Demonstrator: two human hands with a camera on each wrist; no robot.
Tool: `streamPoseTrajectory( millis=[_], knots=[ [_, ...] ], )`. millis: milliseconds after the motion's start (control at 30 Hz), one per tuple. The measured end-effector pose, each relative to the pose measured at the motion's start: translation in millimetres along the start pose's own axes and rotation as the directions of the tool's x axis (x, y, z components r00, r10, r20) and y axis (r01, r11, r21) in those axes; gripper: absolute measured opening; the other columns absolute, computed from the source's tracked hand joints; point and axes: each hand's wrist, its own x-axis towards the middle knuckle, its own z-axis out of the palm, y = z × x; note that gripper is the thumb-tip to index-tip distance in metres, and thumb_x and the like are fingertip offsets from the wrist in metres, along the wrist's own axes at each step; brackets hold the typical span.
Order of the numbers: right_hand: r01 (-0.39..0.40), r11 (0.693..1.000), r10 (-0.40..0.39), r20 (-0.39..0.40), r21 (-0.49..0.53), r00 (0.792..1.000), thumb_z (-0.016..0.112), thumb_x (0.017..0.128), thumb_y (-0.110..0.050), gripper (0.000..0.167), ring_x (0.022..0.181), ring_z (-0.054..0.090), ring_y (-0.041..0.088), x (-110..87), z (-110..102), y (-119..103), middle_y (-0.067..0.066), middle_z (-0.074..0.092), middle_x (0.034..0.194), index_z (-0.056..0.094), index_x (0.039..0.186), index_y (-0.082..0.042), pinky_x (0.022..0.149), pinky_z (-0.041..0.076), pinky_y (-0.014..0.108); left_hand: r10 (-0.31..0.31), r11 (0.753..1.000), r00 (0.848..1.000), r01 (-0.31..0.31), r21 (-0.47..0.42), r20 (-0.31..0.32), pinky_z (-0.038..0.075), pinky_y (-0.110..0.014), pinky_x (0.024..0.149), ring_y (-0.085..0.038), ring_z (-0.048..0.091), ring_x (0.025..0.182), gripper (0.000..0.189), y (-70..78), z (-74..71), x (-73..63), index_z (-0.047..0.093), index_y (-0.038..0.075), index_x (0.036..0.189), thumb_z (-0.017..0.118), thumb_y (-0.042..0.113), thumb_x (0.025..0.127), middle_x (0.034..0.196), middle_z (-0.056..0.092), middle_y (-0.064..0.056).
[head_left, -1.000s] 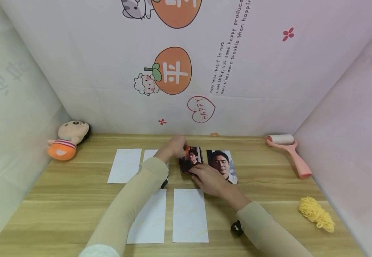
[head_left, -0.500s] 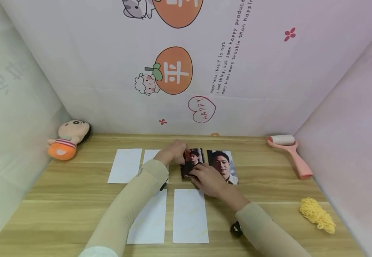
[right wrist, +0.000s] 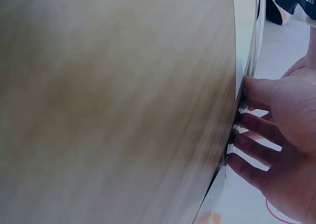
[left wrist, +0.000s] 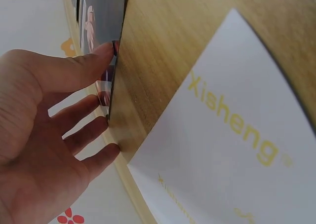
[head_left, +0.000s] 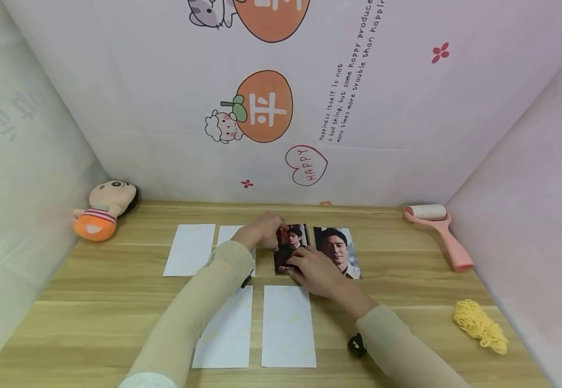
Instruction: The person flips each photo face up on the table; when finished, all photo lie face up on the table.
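Observation:
A photo card of a person in dark clothes [head_left: 293, 236] lies on the wooden table, between both hands. My left hand [head_left: 264, 229] touches its left side; in the left wrist view its thumb [left wrist: 101, 54] rests on the glossy card's edge, the other fingers fairly straight. From the lower right, my right hand [head_left: 317, 272] lays its fingertips on the card's lower part, and its fingers look extended in the right wrist view. Just right of it lies a portrait photo card [head_left: 334, 248], its lower edge partly behind the right hand.
White card backs lie at the left, a back-row card [head_left: 189, 248] and front-row cards [head_left: 227, 337] [head_left: 288, 326] among them. A plush doll [head_left: 103, 213] is at back left. A pink lint roller [head_left: 438, 231] and a bundle of yellow yarn [head_left: 480, 326] lie at right.
The dark photo card has come down slightly toward the front and now lies flatter and straighter beside the portrait card. Both hands stay at it, the left having shifted a little lower.

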Motion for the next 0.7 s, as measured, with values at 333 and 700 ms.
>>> streamPoseTrajectory(
  millis=[333,700],
  knots=[
    [0.007,1.000,-0.007,0.023,-0.006,1.000,0.066,0.102,-0.027,0.028,0.120,0.065,0.030,-1.0,0.0,-2.2,0.011,0.072,0.126,0.075,0.122,-0.010,0.105,0.054,0.047,-0.002,1.000,1.000,0.002,-0.021,0.001,0.039,-0.042,0.125,-0.030,0.042,0.150,0.061,1.3,0.1,-1.8,0.062,0.012,0.144,0.079,0.007,0.086,0.157,0.053,-0.007],
    [-0.046,0.999,0.046,0.064,-0.001,0.997,0.064,0.103,-0.028,0.031,0.123,0.062,0.031,-1.1,-0.8,-3.7,0.012,0.069,0.131,0.073,0.127,-0.011,0.101,0.055,0.051,0.015,0.999,0.999,-0.013,0.044,-0.039,0.048,-0.037,0.107,-0.026,0.053,0.133,0.052,6.5,1.0,-0.9,0.067,0.012,0.137,0.074,0.004,0.086,0.144,0.063,-0.008]
  ],
)
